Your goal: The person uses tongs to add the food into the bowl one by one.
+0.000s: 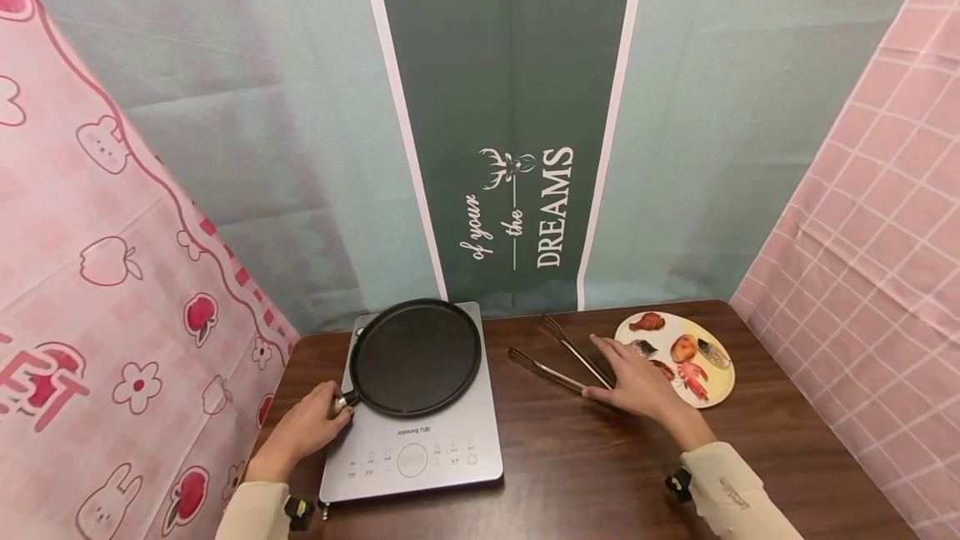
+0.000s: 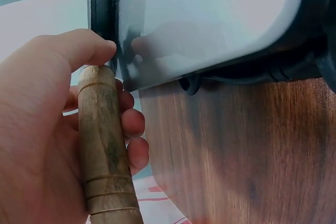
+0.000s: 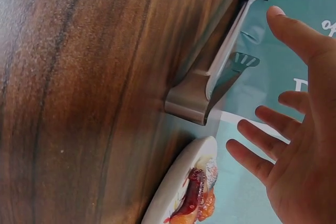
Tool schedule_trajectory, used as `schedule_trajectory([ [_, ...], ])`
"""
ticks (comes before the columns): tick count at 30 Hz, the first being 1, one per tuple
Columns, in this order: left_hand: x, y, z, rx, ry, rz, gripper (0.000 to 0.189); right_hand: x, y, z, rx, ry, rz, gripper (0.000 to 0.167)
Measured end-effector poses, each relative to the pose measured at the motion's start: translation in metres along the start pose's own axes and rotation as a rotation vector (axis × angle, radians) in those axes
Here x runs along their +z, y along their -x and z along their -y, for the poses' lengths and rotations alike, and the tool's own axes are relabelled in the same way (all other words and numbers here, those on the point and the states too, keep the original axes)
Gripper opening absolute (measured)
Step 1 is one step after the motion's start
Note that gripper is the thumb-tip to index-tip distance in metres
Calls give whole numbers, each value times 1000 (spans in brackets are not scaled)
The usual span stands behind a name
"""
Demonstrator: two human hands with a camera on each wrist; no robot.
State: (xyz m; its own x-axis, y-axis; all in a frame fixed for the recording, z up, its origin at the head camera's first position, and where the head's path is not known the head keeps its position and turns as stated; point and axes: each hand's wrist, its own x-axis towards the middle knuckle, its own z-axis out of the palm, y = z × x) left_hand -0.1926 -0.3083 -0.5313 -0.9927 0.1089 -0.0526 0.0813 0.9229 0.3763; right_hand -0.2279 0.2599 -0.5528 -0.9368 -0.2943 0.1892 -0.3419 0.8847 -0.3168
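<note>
My left hand (image 1: 311,423) grips the wooden handle (image 2: 107,145) of a round, flat black pan (image 1: 416,357), with fingers curled round it and the thumb near its front end. The pan rests on a silver induction cooker (image 1: 491,440). My right hand (image 1: 637,386) is over the bend of a pair of metal tongs (image 1: 551,371), which lie on the table with their arms spread towards the wall. Its fingers are spread and hold nothing; in the right wrist view, a gap shows between them and the tongs (image 3: 194,98).
Right of the tongs stands an oval plate (image 1: 725,386) with several food pieces, among them a drumstick (image 1: 647,321) and a red shrimp (image 1: 692,380). The brown wooden table (image 1: 570,473) meets a green cloth backdrop (image 1: 517,65); pink cloths (image 1: 150,273) hang at both sides.
</note>
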Motion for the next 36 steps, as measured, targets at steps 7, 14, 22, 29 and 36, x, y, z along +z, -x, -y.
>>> schedule_trajectory([
  [7,0,-2,3,-31,-1,30,26,5,-1,-1,-8,-4,-3,97],
  [14,2,-2,6,-35,-21,45,29,12,-1,-5,14,21,11,98],
  [22,3,-2,7,-41,-38,46,29,17,-2,-7,36,33,26,99],
  [29,4,-2,7,-41,-54,39,29,20,-2,-7,51,17,34,100],
  [36,4,-1,7,-43,-61,34,30,22,-2,-6,66,7,64,99],
])
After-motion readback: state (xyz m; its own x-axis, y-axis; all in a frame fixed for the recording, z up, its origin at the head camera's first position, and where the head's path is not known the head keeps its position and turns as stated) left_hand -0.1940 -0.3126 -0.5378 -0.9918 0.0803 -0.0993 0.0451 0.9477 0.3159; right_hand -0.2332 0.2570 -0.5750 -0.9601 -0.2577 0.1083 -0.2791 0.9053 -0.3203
